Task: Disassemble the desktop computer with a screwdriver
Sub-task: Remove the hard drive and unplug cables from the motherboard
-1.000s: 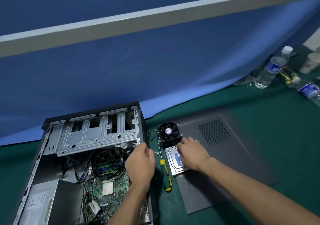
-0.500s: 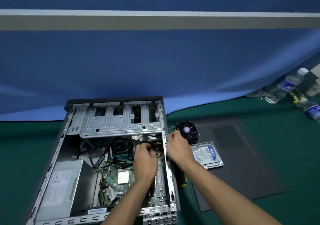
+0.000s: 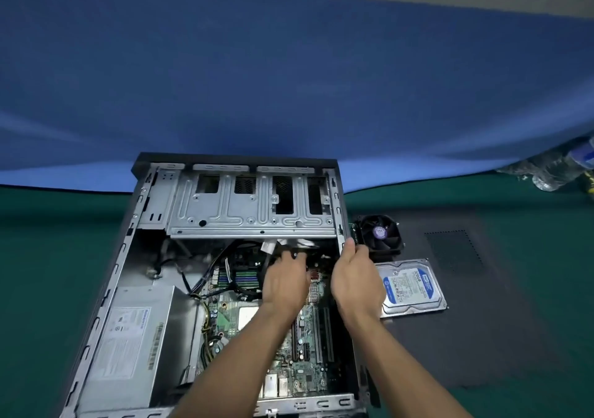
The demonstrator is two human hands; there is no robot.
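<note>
The desktop computer case [image 3: 340, 212] lies open on its side, with the motherboard [image 3: 308, 353], a grey power supply [image 3: 135, 337] and a metal drive cage [image 3: 250, 205] showing. My left hand [image 3: 284, 284] reaches in below the cage, its fingers curled on a black cable connector [image 3: 297, 250]. At the case's right wall, my right hand [image 3: 356, 281] holds the rim with its fingertips. No screwdriver is in sight.
A black cooler fan [image 3: 382, 232] and a blue-labelled hard drive [image 3: 413, 286] lie on the dark side panel [image 3: 482, 305] right of the case. Plastic bottles [image 3: 559, 168] stand far right. Behind the green table [image 3: 58, 240] hangs a blue cloth.
My right hand left the hard drive and came to the case's right wall. My left hand went deeper in under the drive cage. The camera swung left; the screwdriver dropped out of sight.
</note>
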